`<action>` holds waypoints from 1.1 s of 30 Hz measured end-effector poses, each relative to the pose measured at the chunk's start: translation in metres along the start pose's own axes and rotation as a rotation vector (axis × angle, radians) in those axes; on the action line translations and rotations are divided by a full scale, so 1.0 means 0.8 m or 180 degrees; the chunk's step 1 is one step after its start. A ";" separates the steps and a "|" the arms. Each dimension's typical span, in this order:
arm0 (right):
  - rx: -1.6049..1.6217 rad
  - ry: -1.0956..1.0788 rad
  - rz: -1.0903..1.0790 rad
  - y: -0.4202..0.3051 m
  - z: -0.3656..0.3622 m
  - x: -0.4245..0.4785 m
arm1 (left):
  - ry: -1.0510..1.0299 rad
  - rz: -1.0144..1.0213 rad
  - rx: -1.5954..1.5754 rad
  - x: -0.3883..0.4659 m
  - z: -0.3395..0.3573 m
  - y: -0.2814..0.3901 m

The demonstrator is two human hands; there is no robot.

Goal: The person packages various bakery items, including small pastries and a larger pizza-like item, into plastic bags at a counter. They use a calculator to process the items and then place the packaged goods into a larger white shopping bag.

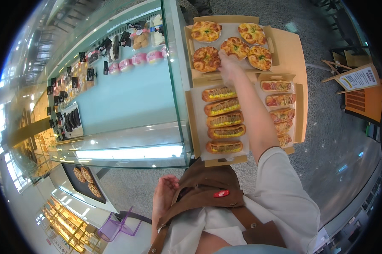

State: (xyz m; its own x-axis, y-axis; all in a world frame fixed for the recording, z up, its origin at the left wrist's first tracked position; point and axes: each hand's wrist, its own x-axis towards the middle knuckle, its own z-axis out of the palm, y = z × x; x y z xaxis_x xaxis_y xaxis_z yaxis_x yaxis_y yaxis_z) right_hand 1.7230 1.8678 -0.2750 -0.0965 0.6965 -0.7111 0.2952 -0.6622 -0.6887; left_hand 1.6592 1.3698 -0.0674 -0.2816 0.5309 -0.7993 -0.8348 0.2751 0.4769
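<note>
My right hand (229,67) reaches into a cardboard box (226,19) of round cheese-topped breads. Its fingertips are between the lower left bread (206,59) and the middle bread (235,48), close against them; whether they grip either one cannot be told. Each round bread sits in a pleated paper liner. My left hand (166,193) is near my brown apron (207,187), empty, with loosely curled fingers. Below the round breads, a second box (194,127) holds long filled buns (225,121). Beside it, partly behind my forearm, a third box (299,114) holds topped rolls (280,100).
A glass display case (178,127) stands left of the boxes, with pink-wrapped cakes (139,58) and black tags inside. The boxes rest on a pale wooden table (289,50). Lower left are a dark tray (97,181) with round pastries and a purple plastic rack (114,227).
</note>
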 end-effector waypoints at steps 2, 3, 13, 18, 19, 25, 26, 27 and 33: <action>-0.0045 -0.0216 0.0175 -0.028 0.000 -0.023 | 0.0097 0.0000 0.0025 0.004 0.015 0.001; -0.0005 -0.0297 0.0209 -0.033 0.001 -0.022 | 0.0155 0.0009 0.0090 0.006 0.024 0.003; 0.1203 -0.0465 0.0001 -0.009 0.015 0.006 | -0.0114 0.0007 -0.0085 0.016 0.044 0.003; 0.2463 -0.1157 0.0443 -0.040 0.017 -0.050 | -0.0090 0.0047 -0.0081 0.015 0.036 -0.009; 0.2658 -0.1455 0.0490 -0.035 0.013 -0.041 | -0.0060 0.0044 -0.0081 0.013 0.036 -0.010; 0.3063 -0.2081 0.0908 -0.032 0.008 -0.021 | 0.0009 0.0044 -0.0169 0.010 0.052 -0.012; 0.3131 -0.2154 0.0938 -0.033 0.006 -0.021 | 0.0016 0.0033 -0.0143 0.011 0.055 -0.012; 0.3098 -0.2135 0.0896 -0.034 0.005 -0.021 | 0.0029 0.0022 -0.0126 0.011 0.057 -0.013; 0.3246 -0.2312 0.0782 -0.052 0.002 -0.055 | -0.0030 0.0022 -0.0165 0.004 0.044 -0.028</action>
State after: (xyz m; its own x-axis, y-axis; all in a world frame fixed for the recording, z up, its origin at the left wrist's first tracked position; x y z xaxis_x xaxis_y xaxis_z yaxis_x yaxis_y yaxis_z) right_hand 1.7137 1.8642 -0.2154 -0.7342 0.4292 -0.5261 -0.4506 -0.8876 -0.0954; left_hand 1.6940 1.3935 -0.0676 -0.2831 0.5402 -0.7925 -0.8564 0.2296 0.4624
